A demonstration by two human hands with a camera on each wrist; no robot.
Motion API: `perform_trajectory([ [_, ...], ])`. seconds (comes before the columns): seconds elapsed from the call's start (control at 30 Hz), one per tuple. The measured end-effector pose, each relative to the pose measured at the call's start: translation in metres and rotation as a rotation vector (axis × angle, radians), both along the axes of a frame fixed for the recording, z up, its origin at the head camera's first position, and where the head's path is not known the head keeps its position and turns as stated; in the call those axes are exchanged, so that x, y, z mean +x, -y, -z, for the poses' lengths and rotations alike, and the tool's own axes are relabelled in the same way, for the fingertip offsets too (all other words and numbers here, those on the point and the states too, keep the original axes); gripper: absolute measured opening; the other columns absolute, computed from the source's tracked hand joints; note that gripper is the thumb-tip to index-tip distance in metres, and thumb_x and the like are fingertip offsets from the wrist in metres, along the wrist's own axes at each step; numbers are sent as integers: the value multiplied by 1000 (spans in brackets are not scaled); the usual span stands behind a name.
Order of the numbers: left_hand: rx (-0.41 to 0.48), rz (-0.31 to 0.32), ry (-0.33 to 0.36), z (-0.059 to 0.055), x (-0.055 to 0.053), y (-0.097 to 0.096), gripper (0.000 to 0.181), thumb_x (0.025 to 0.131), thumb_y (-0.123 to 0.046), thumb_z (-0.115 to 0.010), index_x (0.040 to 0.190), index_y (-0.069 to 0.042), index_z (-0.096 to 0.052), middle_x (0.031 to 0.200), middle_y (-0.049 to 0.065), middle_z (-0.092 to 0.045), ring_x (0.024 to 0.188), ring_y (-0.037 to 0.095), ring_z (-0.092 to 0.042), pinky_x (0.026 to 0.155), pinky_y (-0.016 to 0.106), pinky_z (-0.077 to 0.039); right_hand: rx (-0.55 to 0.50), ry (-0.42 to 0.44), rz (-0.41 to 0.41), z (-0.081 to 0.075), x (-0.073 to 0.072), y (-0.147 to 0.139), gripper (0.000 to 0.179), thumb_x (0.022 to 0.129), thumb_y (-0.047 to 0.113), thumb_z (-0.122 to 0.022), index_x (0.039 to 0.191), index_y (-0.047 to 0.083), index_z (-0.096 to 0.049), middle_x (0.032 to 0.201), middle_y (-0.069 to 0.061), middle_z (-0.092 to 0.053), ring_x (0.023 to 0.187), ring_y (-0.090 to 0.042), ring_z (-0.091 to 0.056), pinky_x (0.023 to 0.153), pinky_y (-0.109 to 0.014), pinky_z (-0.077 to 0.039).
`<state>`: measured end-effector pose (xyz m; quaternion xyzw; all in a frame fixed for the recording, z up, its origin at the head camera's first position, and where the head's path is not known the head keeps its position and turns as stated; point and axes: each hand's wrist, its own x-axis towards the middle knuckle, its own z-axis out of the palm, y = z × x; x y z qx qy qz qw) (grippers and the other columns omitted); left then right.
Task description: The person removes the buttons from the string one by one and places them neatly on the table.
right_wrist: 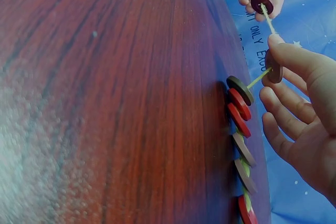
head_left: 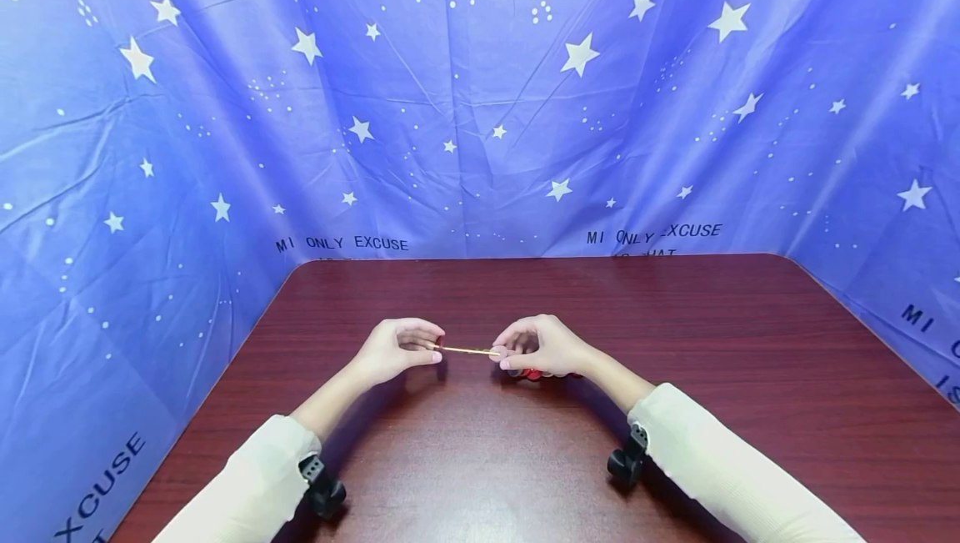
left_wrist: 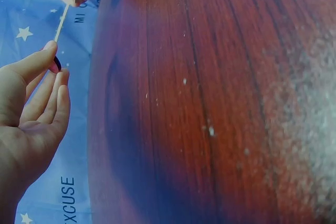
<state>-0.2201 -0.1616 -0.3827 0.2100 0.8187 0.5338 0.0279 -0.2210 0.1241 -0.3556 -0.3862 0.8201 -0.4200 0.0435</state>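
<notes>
A yellow cord (head_left: 467, 350) runs taut between the two hands, close over the table. My left hand (head_left: 397, 349) pinches a dark red button-like disc (right_wrist: 262, 4) at the cord's left end between thumb and fingers. The thumb and index finger of my right hand (head_left: 551, 345) hold a brown disc (right_wrist: 274, 67) threaded on the same cord. Below that hand, the cord continues through a dark brown disc (right_wrist: 240, 89), red discs (right_wrist: 239, 104) and several more brown and red ones, strung in a row along the table.
The dark red wooden table (head_left: 480, 460) has a rounded far edge. A blue curtain (head_left: 465, 109) with white stars hangs behind it and along both sides. Black wrist devices (head_left: 322, 489) are worn at the light sleeves (head_left: 712, 451).
</notes>
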Motion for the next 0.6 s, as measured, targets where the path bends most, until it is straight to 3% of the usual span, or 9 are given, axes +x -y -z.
perform_trajectory([
  [0.13, -1, -5, -1, 0, 0, 3, 37, 78, -7, -78, 111, 4, -67, 105, 24, -71, 93, 17, -69, 83, 20, -55, 5, 2, 3, 4, -3, 0, 22, 78, 2, -75, 98, -4, -70, 78, -18, -70, 69, -17, -61, 63, -24, -54],
  [0.33, -5, -23, 7, 1, -2, 8, 37, 78, -7, -77, 111, 4, -67, 104, 24, -70, 90, 12, -68, 83, 19, -55, 12, -4, 8, 25, -19, -2, 24, 78, 5, -76, 100, -2, -71, 78, -18, -70, 69, -17, -62, 61, -24, -53],
  [0.6, -4, -48, -2, 1, -4, 14, 36, 78, -6, -77, 111, 5, -67, 104, 25, -70, 93, 23, -69, 80, 17, -55, 0, 10, -1, 31, -26, -5, 25, 79, 17, -79, 100, 7, -72, 79, -9, -72, 70, -6, -60, 62, -22, -54],
])
